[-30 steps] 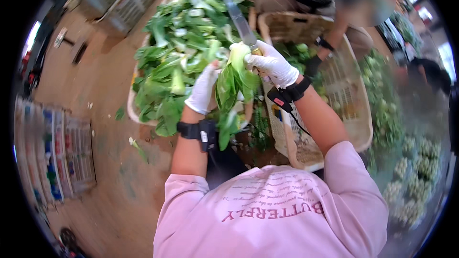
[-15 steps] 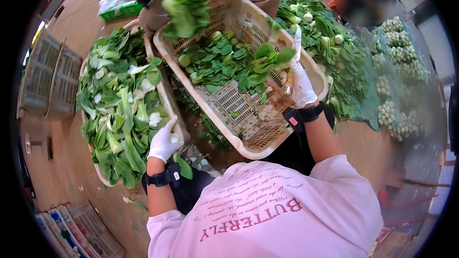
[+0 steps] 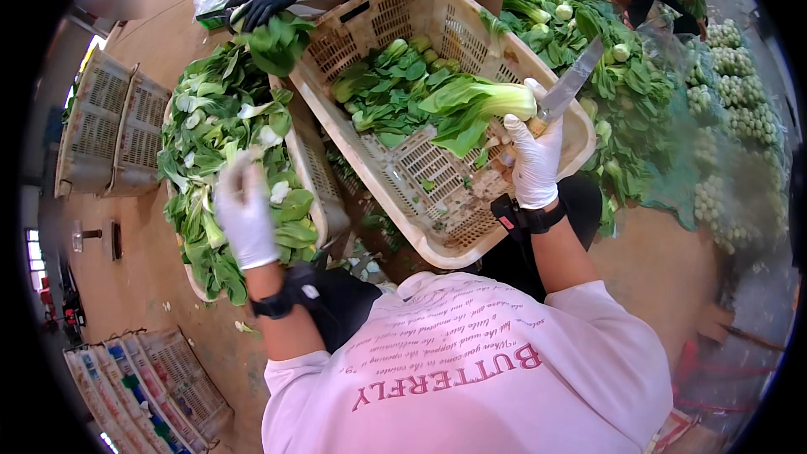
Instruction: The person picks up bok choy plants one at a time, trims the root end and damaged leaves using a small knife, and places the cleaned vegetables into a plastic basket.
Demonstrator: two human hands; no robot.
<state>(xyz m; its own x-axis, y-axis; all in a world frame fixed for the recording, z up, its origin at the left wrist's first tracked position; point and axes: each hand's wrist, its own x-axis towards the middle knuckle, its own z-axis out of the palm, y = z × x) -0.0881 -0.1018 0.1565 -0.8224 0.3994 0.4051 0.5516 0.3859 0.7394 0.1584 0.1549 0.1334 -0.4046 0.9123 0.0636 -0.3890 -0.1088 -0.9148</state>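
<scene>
My right hand, in a white glove, is closed on the handle of a knife, whose broad blade points up and away to the right. Against its fingertips lies the pale base of a bok choy, leaves spreading left over the middle crate; whether the fingers grip it too is unclear. My left hand, also white-gloved, hovers over the left crate's heap of loose bok choy leaves. Motion smears its fingers, and nothing shows clearly in them.
The middle plastic crate holds several bok choy at its far end. Across from me, a person's dark-gloved hand holds leafy greens. A bok choy pile lies on the right. Stacked crates stand at left.
My left hand has moved from the left crate's near right edge to over its leaves. The knife has tilted right, and a bok choy base is now at my right fingers. The co-worker's greens moved left and lower.
</scene>
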